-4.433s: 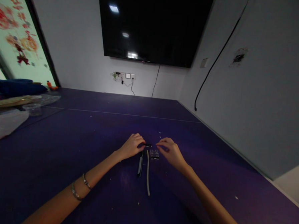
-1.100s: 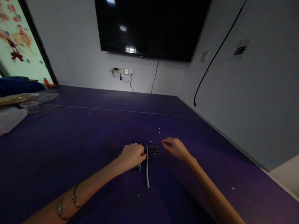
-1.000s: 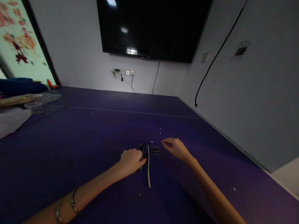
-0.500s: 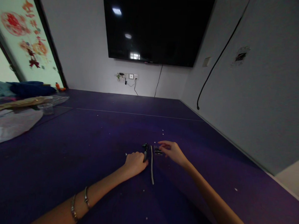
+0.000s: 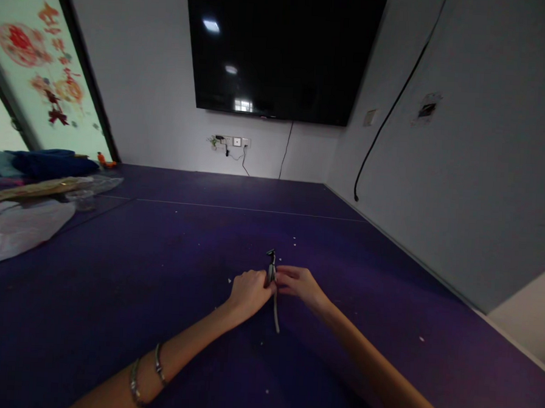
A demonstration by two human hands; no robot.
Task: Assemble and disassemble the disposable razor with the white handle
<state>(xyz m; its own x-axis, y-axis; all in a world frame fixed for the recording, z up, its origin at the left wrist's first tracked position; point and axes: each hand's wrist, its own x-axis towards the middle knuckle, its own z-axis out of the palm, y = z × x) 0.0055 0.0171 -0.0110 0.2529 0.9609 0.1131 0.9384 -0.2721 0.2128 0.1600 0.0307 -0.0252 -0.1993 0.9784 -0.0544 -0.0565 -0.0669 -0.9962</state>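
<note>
My left hand [image 5: 250,293] is closed round the grey and black handle of what looks like a razor [image 5: 271,272]. The razor points away from me, its dark crosswise head at the far end. From the right, my right hand [image 5: 298,286] meets it, with the fingertips pinched at the side of the handle. A thin grey strip or tube [image 5: 276,317] lies lengthwise on the purple surface just below the hands. Its upper end is hidden by my fingers.
White scraps dot the purple surface [image 5: 193,321]. On the left lie a white plastic bag [image 5: 28,231], a clear cup [image 5: 84,200] and dark blue cloth [image 5: 55,164]. A black cable [image 5: 389,116] hangs along the right wall; a television [image 5: 284,52] is on the wall ahead.
My right hand has moved left to the razor in my left hand. The razor has shifted slightly up and right, over the strip. The small dark piece by my right fingers no longer shows.
</note>
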